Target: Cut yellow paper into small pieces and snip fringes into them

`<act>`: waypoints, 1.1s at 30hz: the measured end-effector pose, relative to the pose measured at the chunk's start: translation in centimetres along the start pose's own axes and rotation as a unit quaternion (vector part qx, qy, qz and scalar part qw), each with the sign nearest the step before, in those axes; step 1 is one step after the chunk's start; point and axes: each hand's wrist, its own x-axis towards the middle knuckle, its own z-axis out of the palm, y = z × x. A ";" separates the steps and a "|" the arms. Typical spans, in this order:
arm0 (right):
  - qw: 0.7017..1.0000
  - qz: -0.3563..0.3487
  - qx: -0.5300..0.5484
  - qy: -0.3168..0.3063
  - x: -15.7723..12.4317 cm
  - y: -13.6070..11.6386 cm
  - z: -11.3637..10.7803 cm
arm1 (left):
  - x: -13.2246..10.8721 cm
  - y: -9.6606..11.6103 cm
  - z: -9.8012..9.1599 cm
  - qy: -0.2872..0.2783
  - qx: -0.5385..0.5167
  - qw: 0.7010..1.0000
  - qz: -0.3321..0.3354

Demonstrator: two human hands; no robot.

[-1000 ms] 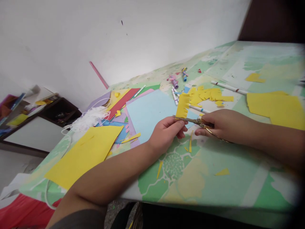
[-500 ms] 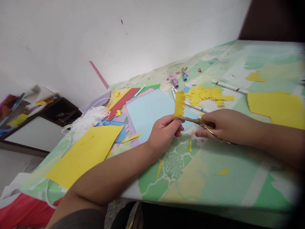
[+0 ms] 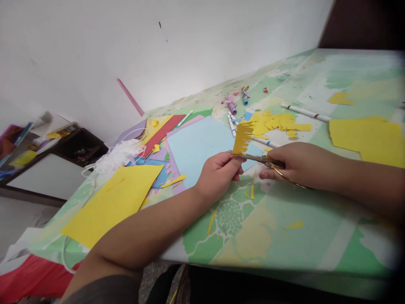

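- Broadly, one table with a green patterned cover is seen, and paper litter is spread across it.
- Two large yellow sheets are counted: one at the near left, one at the far right. One blue sheet is laid between them, just behind the hands.
- Two hands are shown. The left hand is pinched on the lower edge of one fringed strip, which is held upright above the blue sheet.
- The right hand is closed around the handles of one pair of scissors. The blades are pointed at the strip's base and look nearly together, though this cannot be told for certain.
- The left fingertips are kept very close to the blades, so they could be nicked if the cut is run too far.
- The fringe could be severed if a cut is carried through the uncut edge, and the strip could be bent by a tight pinch.
- One heap of fringed pieces is seen behind the strip.
- At least four pens are counted, the longest lying well apart.
- Several small yellow scraps are scattered near the front edge.
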 end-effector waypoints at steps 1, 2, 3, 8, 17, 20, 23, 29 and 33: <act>1.000 0.001 -0.002 -0.001 0.0 0.0 0.0 | 0.0 0.0 0.0 0.001 0.001 1.000 0.001; 1.000 0.003 -0.003 -0.003 0.1 0.0 0.0 | 0.0 0.0 0.0 0.002 0.001 1.000 0.001; 1.000 0.005 -0.004 -0.005 0.1 0.0 0.0 | 0.0 0.0 0.0 0.003 0.001 1.000 0.000; 1.000 0.008 -0.006 0.005 0.2 0.0 0.0 | 0.0 -0.1 0.0 0.005 0.002 1.000 -0.005; 1.000 0.020 -0.021 0.004 0.3 0.1 -0.1 | 0.1 -0.2 -0.1 0.001 -0.020 1.000 -0.023; 0.999 0.023 -0.027 -0.002 0.2 0.1 -0.1 | 0.1 -0.3 -0.2 -0.004 -0.036 0.999 -0.030; 0.999 0.025 -0.030 -0.004 0.2 0.1 -0.2 | 0.2 -0.4 -0.3 -0.013 -0.065 0.997 -0.032; 0.999 0.030 -0.032 -0.008 0.2 0.0 -0.4 | 1.0 -0.8 -0.7 0.028 -0.124 0.992 -0.005; 0.998 0.032 -0.055 -0.009 0.3 0.1 -0.2 | 1.2 -0.8 -0.5 0.062 -0.119 0.991 -0.016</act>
